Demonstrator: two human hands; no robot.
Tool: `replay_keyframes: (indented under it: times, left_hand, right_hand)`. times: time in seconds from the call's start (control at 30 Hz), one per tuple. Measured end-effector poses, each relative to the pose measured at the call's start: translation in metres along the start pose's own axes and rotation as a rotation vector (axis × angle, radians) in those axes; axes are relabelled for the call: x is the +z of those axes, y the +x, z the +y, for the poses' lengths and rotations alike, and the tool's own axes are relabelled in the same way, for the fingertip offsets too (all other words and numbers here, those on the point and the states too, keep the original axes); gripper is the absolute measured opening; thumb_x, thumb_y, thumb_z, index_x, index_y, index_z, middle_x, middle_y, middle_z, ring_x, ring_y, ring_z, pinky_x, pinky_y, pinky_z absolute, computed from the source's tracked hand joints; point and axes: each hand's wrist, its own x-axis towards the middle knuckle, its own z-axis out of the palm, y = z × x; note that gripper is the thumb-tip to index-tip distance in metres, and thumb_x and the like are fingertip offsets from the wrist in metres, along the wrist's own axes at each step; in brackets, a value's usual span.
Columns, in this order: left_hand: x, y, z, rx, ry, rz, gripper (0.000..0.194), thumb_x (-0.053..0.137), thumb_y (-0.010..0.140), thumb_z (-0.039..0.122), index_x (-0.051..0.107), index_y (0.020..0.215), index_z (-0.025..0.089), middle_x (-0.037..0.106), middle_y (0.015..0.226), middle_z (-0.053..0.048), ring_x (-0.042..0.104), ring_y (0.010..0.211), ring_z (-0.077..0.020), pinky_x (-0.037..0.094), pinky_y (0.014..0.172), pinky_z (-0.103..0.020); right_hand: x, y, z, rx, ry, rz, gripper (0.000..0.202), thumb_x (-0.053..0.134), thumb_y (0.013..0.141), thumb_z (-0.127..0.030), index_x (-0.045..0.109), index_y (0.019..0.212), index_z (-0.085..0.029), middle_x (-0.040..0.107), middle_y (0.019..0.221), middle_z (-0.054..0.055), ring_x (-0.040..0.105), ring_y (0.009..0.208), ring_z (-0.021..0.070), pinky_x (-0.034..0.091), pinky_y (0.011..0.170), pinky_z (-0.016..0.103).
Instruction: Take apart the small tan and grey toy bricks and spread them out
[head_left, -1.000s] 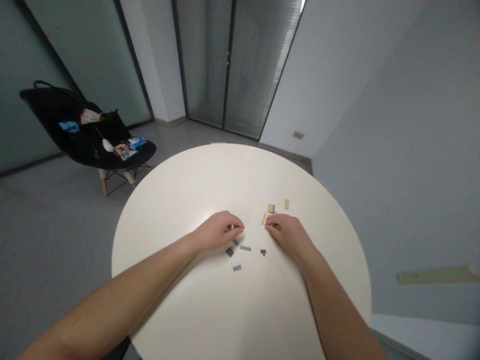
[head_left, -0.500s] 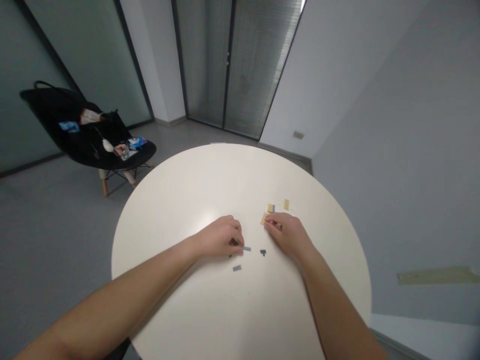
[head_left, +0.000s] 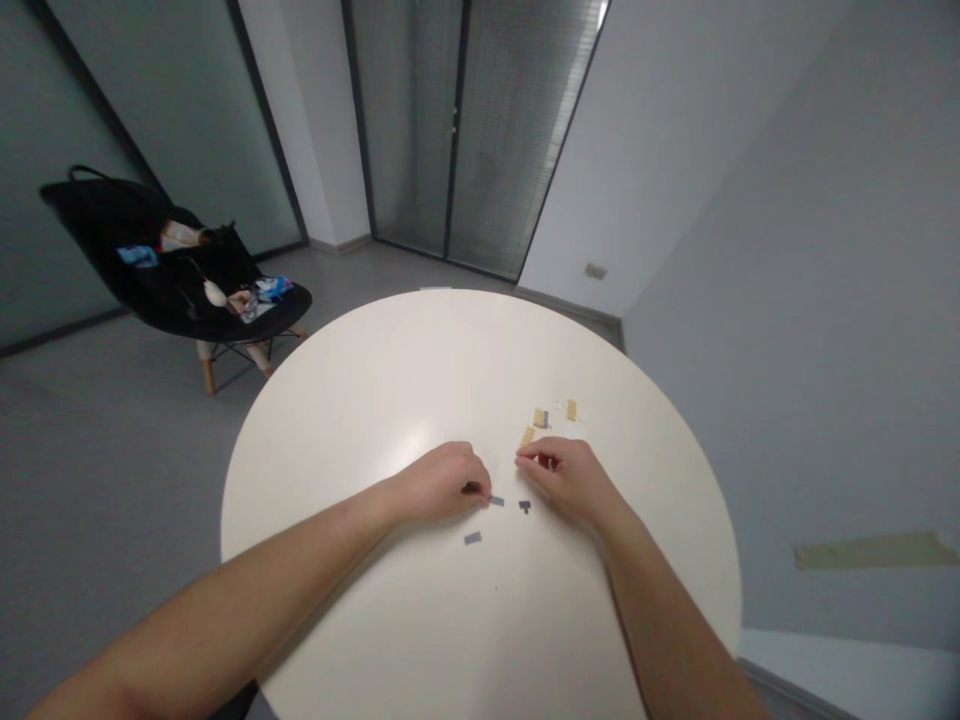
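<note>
My left hand (head_left: 454, 482) is closed in a pinch at the left end of a thin grey strip (head_left: 496, 501) on the round white table (head_left: 375, 400). My right hand (head_left: 559, 470) has thumb and forefinger pressed together just below a tilted yellow piece (head_left: 527, 437); anything between the fingertips is too small to make out. Between the hands lies a small dark T-shaped piece (head_left: 525, 507). Another grey piece (head_left: 472, 538) rests nearer the table's front. Beyond my right hand are a yellow and blue-grey piece (head_left: 541, 418) and a yellow rectangle (head_left: 571, 410).
A black chair (head_left: 105, 230) holding a dark bag and small packets stands at the back left. Glass doors (head_left: 405, 130) are behind the table, and a grey-white wall (head_left: 750, 350) rises on the right.
My right hand has moved slightly down and left, off the tilted yellow piece. My left hand has shifted a little right, its fingers drawn closer together at the grey strip.
</note>
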Motion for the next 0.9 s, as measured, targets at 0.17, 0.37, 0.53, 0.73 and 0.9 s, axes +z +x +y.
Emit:
replay_keyframes:
  times: [0.17, 0.37, 0.53, 0.73, 0.9]
  left_hand:
    - [-0.002, -0.001, 0.005, -0.116, -0.076, 0.088, 0.01, 0.062, 0.077, 0.014, 0.07, 0.079, 0.02, 0.066, 0.071, -0.001, 0.057, 0.072, -0.0141, 0.041, 0.067, -0.022]
    - [0.001, -0.002, 0.002, -0.207, -0.224, 0.238, 0.008, 0.061, 0.076, 0.013, 0.066, 0.075, 0.018, 0.06, 0.07, 0.002, 0.051, 0.063, -0.0094, 0.039, 0.06, -0.019]
    - [0.003, -0.002, 0.0, -0.245, -0.349, 0.285, 0.005, 0.062, 0.077, 0.017, 0.064, 0.073, 0.017, 0.06, 0.068, 0.003, 0.047, 0.058, -0.008, 0.037, 0.057, -0.019]
    - [0.005, -0.002, 0.0, -0.277, -0.395, 0.29, 0.007, 0.064, 0.079, 0.022, 0.065, 0.074, 0.016, 0.06, 0.066, 0.003, 0.047, 0.057, -0.0079, 0.037, 0.055, -0.019]
    - [0.004, -0.002, -0.001, -0.288, -0.354, 0.246, 0.006, 0.063, 0.078, 0.02, 0.067, 0.076, 0.017, 0.062, 0.069, 0.002, 0.05, 0.058, -0.0081, 0.04, 0.056, -0.019]
  right_hand:
    - [0.005, -0.004, -0.013, 0.006, 0.169, -0.149, 0.021, 0.059, 0.083, -0.032, 0.075, 0.08, -0.02, 0.069, 0.068, 0.002, 0.054, 0.059, 0.0121, 0.039, 0.055, 0.023]
    - [0.007, -0.007, -0.012, 0.05, 0.267, -0.184, 0.022, 0.066, 0.079, -0.037, 0.075, 0.084, -0.017, 0.063, 0.06, 0.001, 0.047, 0.053, 0.0101, 0.035, 0.049, 0.022]
    - [0.009, -0.007, -0.008, 0.051, 0.279, -0.196, 0.021, 0.065, 0.08, -0.036, 0.075, 0.084, -0.018, 0.062, 0.06, 0.001, 0.048, 0.053, 0.0098, 0.035, 0.049, 0.022]
    - [0.008, -0.005, -0.013, 0.078, 0.286, -0.121, 0.021, 0.065, 0.078, -0.037, 0.073, 0.078, -0.018, 0.066, 0.066, 0.002, 0.052, 0.056, 0.0118, 0.04, 0.052, 0.023]
    - [0.001, -0.003, -0.011, 0.103, 0.473, 0.091, 0.024, 0.068, 0.074, -0.042, 0.07, 0.076, -0.018, 0.071, 0.075, 0.006, 0.062, 0.068, 0.017, 0.049, 0.064, 0.029]
